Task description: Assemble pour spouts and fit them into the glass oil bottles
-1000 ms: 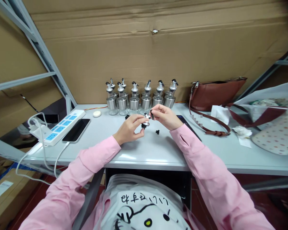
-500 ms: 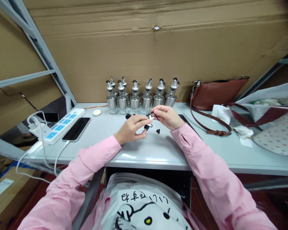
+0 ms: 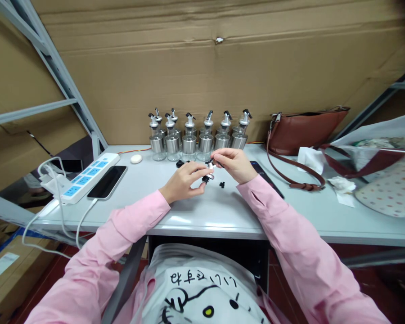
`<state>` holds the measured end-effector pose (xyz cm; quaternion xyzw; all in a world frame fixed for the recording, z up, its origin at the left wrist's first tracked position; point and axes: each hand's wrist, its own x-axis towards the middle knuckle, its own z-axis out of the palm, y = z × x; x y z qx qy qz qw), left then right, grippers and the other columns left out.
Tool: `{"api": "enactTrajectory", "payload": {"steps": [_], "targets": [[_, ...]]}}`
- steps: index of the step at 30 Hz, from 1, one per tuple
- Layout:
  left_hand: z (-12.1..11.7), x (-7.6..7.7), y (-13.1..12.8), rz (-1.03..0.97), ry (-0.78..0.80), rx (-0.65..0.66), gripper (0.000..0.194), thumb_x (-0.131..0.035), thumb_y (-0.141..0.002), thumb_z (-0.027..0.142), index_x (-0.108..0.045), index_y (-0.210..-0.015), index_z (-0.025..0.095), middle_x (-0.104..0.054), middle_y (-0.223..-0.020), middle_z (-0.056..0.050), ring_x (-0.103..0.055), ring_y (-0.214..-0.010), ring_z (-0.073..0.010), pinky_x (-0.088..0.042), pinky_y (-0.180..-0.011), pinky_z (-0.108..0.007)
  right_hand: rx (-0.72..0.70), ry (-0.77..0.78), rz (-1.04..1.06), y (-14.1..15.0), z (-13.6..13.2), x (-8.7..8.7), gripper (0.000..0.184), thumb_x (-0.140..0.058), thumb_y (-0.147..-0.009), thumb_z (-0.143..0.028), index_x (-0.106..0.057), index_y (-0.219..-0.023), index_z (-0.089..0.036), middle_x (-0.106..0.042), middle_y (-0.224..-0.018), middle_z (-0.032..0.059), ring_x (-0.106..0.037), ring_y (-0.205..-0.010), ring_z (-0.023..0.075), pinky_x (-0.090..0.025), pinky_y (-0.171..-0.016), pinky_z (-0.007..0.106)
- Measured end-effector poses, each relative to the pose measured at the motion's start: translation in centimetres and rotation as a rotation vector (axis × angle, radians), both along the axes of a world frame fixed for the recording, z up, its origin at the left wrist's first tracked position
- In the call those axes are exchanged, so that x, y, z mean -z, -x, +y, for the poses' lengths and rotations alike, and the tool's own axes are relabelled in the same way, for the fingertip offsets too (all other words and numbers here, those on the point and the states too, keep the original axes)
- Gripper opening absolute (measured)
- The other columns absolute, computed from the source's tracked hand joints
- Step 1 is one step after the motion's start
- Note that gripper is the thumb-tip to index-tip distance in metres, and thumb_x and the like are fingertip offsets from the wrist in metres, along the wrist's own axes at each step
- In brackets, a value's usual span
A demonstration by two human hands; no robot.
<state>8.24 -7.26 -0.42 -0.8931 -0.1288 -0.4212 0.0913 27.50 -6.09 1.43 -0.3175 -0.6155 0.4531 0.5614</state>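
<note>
Over the middle of the table, my left hand (image 3: 186, 181) is closed on a pourer spout (image 3: 209, 176), silver with a black ribbed stopper pointing down. My right hand (image 3: 235, 164) pinches a small black part at the top of the spout; the fingers hide most of it, so its exact shape cannot be made out. A small black piece (image 3: 222, 184) lies on the table below my right hand. Behind my left fingers sit more black pieces (image 3: 180, 163), partly covered. Beyond both hands stand several glass-and-steel oil bottles (image 3: 189, 143) with silver spouts and black flaps.
On the left of the table (image 3: 202, 220) are a power strip (image 3: 84, 180), a charging phone (image 3: 107, 182) and a white round object (image 3: 136, 159). A dark phone (image 3: 267, 180) lies beside my right wrist. Rightward are a brown handbag (image 3: 303, 130), tissues (image 3: 342, 184) and a dotted bag (image 3: 388, 193).
My right hand has shifted very slightly left, bringing the small black part closer against the spout's top. The left hand keeps its hold on the spout.
</note>
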Motion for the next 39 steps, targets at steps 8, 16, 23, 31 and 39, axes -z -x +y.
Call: {"api": "enactTrajectory", "payload": {"steps": [8, 16, 23, 31, 39], "targets": [[0.0, 0.1, 0.0, 0.035, 0.025, -0.013, 0.036, -0.05, -0.077, 0.017, -0.053, -0.113, 0.02, -0.062, -0.101, -0.006, -0.059, -0.092, -0.0176, -0.049, -0.077, -0.032, 0.085, -0.041, -0.078, 0.5, -0.7, -0.6, 0.025, -0.072, -0.062, -0.039, -0.066, -0.069, -0.016, -0.058, -0.053, -0.0017, -0.047, -0.048, 0.0076, -0.039, -0.049, 0.024], [0.0, 0.1, 0.0, 0.046, -0.001, -0.052, 0.032, -0.051, -0.078, 0.02, -0.055, -0.11, 0.019, -0.063, -0.099, -0.006, -0.059, -0.091, -0.0175, -0.046, -0.079, -0.032, 0.118, -0.069, -0.109, 0.7, -1.0, -0.9, 0.028, -0.072, -0.06, -0.042, -0.065, -0.066, -0.017, -0.061, -0.063, 0.0006, -0.053, -0.055, 0.0092, -0.044, -0.053, 0.025], [0.0, 0.0, 0.1, 0.08, -0.002, -0.107, 0.031, -0.052, -0.078, 0.021, -0.056, -0.109, 0.02, -0.063, -0.096, -0.005, -0.057, -0.09, -0.0179, -0.043, -0.08, -0.033, 0.131, -0.086, -0.13, 0.8, -0.9, -0.8, 0.027, -0.073, -0.06, -0.042, -0.065, -0.066, -0.017, -0.064, -0.07, 0.0022, -0.052, -0.057, 0.0092, -0.044, -0.053, 0.025], [0.0, 0.1, 0.0, 0.01, 0.035, -0.136, 0.031, -0.056, -0.072, 0.02, -0.055, -0.103, 0.02, -0.052, -0.116, -0.01, -0.056, -0.098, -0.0195, -0.042, -0.086, -0.036, 0.122, -0.077, -0.135, 0.6, -0.7, -0.4, 0.024, -0.071, -0.062, -0.04, -0.069, -0.07, -0.018, -0.063, -0.068, 0.0015, -0.047, -0.054, 0.0081, -0.041, -0.05, 0.024], [-0.1, -0.2, 0.0, 0.034, 0.033, -0.177, 0.03, -0.05, -0.072, 0.015, -0.05, -0.102, 0.019, -0.054, -0.125, -0.013, -0.055, -0.109, -0.0216, -0.039, -0.087, -0.037, 0.062, -0.065, -0.114, 0.3, -0.7, -0.3, 0.022, -0.07, -0.067, -0.038, -0.072, -0.079, -0.02, -0.063, -0.069, 0.0005, -0.046, -0.053, 0.0077, -0.041, -0.053, 0.026]]}}
